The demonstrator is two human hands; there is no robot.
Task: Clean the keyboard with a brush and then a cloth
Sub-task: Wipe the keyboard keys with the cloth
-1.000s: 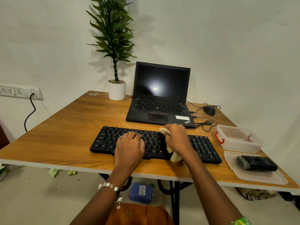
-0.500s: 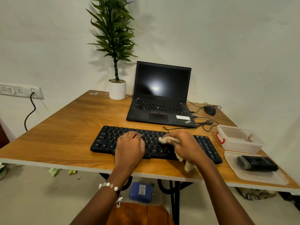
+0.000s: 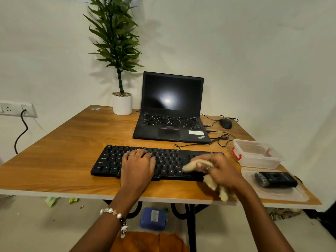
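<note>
A black keyboard [image 3: 169, 161] lies across the near half of the wooden table [image 3: 63, 157]. My left hand [image 3: 137, 167] rests flat on its left-middle keys, fingers spread. Over the right end of the keyboard, my right hand [image 3: 221, 170] is closed around a pale yellow cloth [image 3: 192, 166], which is pressed on the keys; a loose end [image 3: 222, 194] hangs down to the table's front edge. The black brush [image 3: 275, 180] lies on a clear plastic lid [image 3: 283, 194] at the right.
An open black laptop [image 3: 171, 110] stands behind the keyboard, with a potted plant [image 3: 122, 104] to its left. A mouse [image 3: 225, 123] and tangled cables [image 3: 221, 138] lie at the back right. A clear plastic box [image 3: 258, 154] with a red clasp sits beside the keyboard's right end.
My right hand has slid the cloth rightward along the keyboard, from its middle to its right end. The left hand has stayed in place.
</note>
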